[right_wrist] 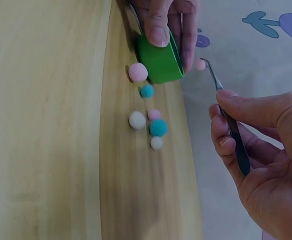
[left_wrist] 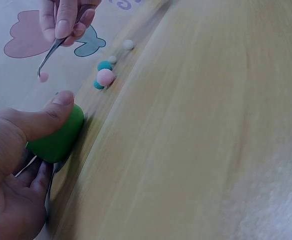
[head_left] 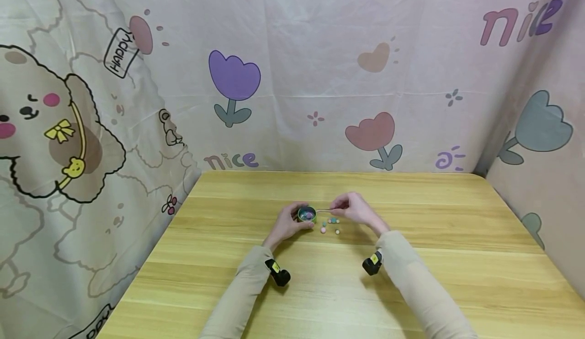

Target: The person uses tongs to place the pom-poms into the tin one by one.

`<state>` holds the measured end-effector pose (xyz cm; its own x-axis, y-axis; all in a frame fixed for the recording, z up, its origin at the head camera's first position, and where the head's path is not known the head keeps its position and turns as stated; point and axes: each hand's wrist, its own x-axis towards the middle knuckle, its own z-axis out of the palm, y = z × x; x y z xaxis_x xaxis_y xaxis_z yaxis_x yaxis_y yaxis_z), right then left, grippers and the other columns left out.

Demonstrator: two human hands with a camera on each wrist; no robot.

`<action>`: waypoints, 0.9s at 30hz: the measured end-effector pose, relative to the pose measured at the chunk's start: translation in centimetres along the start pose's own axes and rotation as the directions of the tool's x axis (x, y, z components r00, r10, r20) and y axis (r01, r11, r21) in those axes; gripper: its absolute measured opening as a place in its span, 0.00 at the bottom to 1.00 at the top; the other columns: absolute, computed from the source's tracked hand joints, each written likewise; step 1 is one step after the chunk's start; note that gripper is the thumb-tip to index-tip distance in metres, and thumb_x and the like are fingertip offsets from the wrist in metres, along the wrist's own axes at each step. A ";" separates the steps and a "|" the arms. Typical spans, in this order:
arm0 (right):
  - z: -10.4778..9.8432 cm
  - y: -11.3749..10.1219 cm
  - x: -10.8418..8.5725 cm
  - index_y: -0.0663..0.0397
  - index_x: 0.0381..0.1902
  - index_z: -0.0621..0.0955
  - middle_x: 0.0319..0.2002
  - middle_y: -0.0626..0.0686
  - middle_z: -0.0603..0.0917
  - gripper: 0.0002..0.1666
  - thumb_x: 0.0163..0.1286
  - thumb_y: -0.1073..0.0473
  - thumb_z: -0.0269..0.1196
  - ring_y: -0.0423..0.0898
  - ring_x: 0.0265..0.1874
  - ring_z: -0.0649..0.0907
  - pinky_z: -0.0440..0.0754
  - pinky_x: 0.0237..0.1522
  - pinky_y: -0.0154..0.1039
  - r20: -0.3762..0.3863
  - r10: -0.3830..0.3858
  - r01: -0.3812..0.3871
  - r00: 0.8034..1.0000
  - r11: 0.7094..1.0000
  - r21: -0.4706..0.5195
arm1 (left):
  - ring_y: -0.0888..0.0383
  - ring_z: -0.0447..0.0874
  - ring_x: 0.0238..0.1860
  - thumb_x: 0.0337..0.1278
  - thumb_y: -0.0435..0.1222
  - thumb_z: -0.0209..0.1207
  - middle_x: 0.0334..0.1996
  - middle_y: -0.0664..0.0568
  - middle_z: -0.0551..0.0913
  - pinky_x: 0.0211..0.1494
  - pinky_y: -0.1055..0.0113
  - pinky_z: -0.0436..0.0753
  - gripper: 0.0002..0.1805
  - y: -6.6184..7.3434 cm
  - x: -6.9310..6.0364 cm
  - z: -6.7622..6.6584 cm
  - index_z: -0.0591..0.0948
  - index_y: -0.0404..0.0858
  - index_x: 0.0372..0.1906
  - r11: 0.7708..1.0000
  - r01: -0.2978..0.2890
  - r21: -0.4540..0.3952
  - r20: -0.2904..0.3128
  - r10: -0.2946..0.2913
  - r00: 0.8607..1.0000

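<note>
A small round green cup (right_wrist: pixel 162 62) stands on the wooden table, its mouth facing up in the head view with something shiny or bluish inside that I cannot make out. My left hand (head_left: pixel 287 224) grips it, thumb on the near side and fingers around the far side. Between thumb and fingers my right hand (head_left: pixel 357 210) pinches a pair of bent-tip tweezers (right_wrist: pixel 235 137). At the tweezers' tip is a small pink ball (right_wrist: pixel 200 64), off the table and just right of the cup's rim. Several loose pink, teal and white balls, one a large pink ball (left_wrist: pixel 105 77), lie beside the cup.
The wooden table (head_left: pixel 329 298) reaches back to a printed curtain (head_left: pixel 297 74), with another curtain on the left. Black wrist cameras are strapped over both sleeves. The loose balls lie between the two hands, close to the cup.
</note>
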<state>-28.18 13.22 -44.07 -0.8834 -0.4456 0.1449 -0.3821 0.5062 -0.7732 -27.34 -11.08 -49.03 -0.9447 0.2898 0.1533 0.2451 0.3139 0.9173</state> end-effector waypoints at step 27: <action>1.6 -0.5 0.9 0.63 0.39 0.87 0.34 0.57 0.89 0.06 0.66 0.66 0.67 0.39 0.28 0.81 0.81 0.31 0.27 0.014 0.014 -0.014 1.000 1.000 0.004 | 0.31 0.75 0.65 0.53 0.25 0.70 0.62 0.26 0.76 0.75 0.40 0.70 0.34 3.4 -1.6 -0.8 0.71 0.20 0.65 1.000 -0.021 -0.009 0.057 0.021 0.998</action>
<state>-28.35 11.45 -44.56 -0.8850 -0.4484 0.1254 -0.3682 0.5093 -0.7778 -25.20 -11.19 -45.83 -0.9254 0.3475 0.1513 0.2626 0.3000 0.9171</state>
